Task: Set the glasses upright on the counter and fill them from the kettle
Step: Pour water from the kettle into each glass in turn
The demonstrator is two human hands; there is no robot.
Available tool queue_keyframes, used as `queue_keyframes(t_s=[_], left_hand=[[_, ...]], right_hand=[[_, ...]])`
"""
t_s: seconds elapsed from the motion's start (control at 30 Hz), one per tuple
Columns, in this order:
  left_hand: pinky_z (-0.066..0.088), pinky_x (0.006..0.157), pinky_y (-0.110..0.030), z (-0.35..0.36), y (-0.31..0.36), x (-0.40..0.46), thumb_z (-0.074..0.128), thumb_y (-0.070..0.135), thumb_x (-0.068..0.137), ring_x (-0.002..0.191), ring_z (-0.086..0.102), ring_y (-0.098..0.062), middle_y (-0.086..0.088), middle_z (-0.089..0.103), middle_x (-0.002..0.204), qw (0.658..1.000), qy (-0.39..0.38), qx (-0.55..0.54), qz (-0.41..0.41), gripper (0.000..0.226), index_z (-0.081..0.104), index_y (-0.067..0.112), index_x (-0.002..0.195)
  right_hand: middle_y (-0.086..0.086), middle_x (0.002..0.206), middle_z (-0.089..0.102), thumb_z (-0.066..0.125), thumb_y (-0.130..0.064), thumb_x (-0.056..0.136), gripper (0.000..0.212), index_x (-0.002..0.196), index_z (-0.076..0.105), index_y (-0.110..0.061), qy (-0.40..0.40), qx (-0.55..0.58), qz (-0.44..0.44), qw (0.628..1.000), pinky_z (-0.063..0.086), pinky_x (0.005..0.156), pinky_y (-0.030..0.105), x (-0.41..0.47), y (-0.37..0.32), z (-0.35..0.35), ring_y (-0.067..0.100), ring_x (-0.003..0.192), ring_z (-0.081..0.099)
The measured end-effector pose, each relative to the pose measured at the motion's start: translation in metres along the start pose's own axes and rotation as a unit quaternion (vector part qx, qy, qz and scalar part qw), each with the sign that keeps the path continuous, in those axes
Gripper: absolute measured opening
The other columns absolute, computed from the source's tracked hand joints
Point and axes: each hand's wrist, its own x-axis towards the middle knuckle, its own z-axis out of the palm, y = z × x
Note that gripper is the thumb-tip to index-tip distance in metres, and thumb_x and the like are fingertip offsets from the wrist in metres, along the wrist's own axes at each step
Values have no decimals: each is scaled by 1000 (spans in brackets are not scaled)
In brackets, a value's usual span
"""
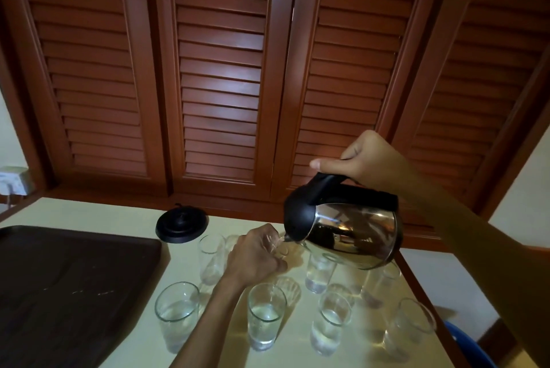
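I see a mirror-bright steel kettle (354,233) with black lid and handle, clear glasses (266,314), a pale cream tabletop (104,213), a dark brown tray (68,284), and reddish-brown slatted shutters (220,70).

No readable text, label, brand or number anywhere. Kettle (351,230) shows only reflections on metal body; glasses (266,312), tray (74,278), kettle base (181,223) and shutters (220,70) unmarked.

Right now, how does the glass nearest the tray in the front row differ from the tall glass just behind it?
The front glass holds water; the tall glass behind it looks empty. The front glass sits nearer the camera; the other stands by the kettle base. Both are clear and upright.
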Motion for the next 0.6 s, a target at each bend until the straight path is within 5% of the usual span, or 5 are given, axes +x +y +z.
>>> queue_keyframes(t_s=[0.13, 0.33, 0.6], left_hand=[[61, 73, -36, 3, -2, 2, 77, 35, 48, 71, 70, -12, 11, 72, 73, 1000, -7, -10, -6, 34, 66, 35, 80], [61, 69, -38, 10, -14, 6, 70, 39, 39, 68, 71, -15, 9, 74, 72, 998, -17, -52, -8, 37, 66, 42, 76], [50, 55, -21, 8, -20, 6, 76, 20, 50, 53, 61, 0, 20, 67, 62, 995, -16, -94, -3, 28, 68, 23, 77]], right_hand=[[4, 43, 37, 81, -58, 76, 69, 61, 68, 8, -8, -26, 12, 1000, 26, 45, 26, 6, -6, -11, 14, 36, 31], [-5, 37, 41, 81, -55, 79, 59, 57, 70, -1, -9, -48, 10, 999, 30, 41, 20, 8, -18, -30, 7, 32, 35], [2, 43, 41, 80, -63, 74, 61, 60, 75, -5, 4, -72, -3, 997, 31, 43, 23, 15, -25, -43, 17, 39, 38]])
